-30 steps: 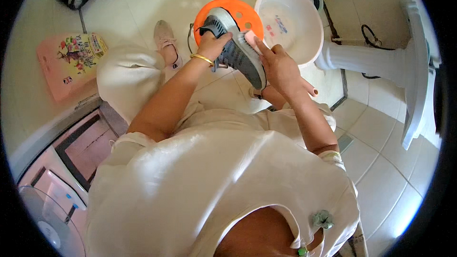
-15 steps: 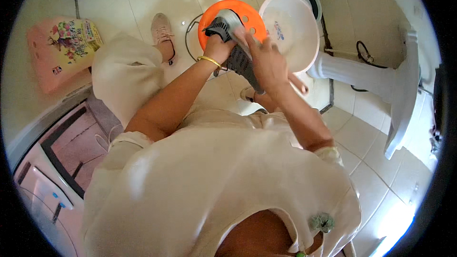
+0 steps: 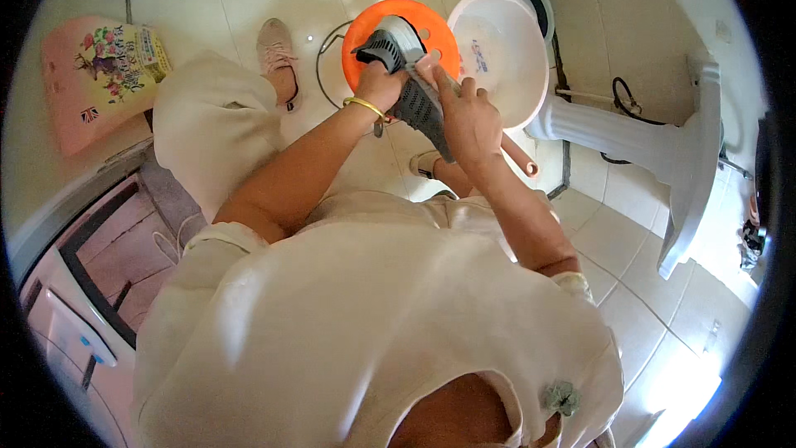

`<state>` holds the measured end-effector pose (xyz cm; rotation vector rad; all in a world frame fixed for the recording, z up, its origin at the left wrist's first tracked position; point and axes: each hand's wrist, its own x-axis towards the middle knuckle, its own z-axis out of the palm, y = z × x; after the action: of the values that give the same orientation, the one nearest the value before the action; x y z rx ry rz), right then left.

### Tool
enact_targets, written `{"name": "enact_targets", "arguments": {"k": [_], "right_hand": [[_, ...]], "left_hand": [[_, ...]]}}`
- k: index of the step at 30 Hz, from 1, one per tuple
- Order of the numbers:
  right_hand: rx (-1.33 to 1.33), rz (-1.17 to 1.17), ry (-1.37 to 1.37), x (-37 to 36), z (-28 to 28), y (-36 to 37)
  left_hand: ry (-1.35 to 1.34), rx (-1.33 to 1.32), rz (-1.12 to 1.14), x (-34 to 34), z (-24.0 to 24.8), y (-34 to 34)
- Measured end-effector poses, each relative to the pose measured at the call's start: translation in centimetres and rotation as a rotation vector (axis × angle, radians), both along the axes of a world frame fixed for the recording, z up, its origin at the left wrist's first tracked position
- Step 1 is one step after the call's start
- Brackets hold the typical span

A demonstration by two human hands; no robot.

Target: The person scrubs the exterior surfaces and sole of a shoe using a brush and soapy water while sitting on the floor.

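A dark grey shoe [image 3: 421, 119] with a pale grey sole edge is held at a tilt over a round orange stool [image 3: 362, 26] with holes in its seat. My left hand [image 3: 381, 87], with a gold bangle at the wrist, closes on the shoe near its opening. In my right hand [image 3: 473, 123] is a pink scrubbing brush [image 3: 521, 156], its handle end sticking out below the palm. The brush's head lies against the shoe's side; its bristles are mostly hidden by my fingers.
Right of the stool is a white basin [image 3: 533, 37]. Beyond it stands a small white and dark round thing [image 3: 535, 2]. A white pedestal washbasin [image 3: 597, 134] is at the right. On the left sits a pink bag [image 3: 75, 91] with a floral print, near a pink-and-white appliance [image 3: 62, 278].
The brush and my right hand have slid a little along the shoe, down and to the right. My left hand keeps its hold. The whole view has shifted slightly.
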<state>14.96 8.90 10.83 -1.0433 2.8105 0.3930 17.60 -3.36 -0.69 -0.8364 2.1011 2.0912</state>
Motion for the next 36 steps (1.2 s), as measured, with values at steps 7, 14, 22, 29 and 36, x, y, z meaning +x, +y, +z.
{"name": "enact_targets", "arguments": {"k": [7,14,22,29,36], "right_hand": [[-0.202,-0.053,0.154,-4.4,-3.2,-5.5],[-0.12,0.056,0.078,-0.6,0.2,-1.2],[-0.134,-0.098,0.054,-5.2,-2.0,-6.0],[-0.161,-0.219,-0.138,-5.0,-0.7,-0.3],[-0.244,-0.164,0.097,-2.0,1.3,-0.3]], "left_hand": [[-0.041,-0.058,-0.206,-1.5,1.3,0.4],[0.038,0.029,-0.027,-0.2,-0.6,0.6],[0.019,-0.042,-0.14,-2.2,-0.9,1.5],[-0.016,1.328,0.411,-3.5,-0.8,-1.0],[0.112,1.176,0.36,-4.7,-1.8,0.3]]}}
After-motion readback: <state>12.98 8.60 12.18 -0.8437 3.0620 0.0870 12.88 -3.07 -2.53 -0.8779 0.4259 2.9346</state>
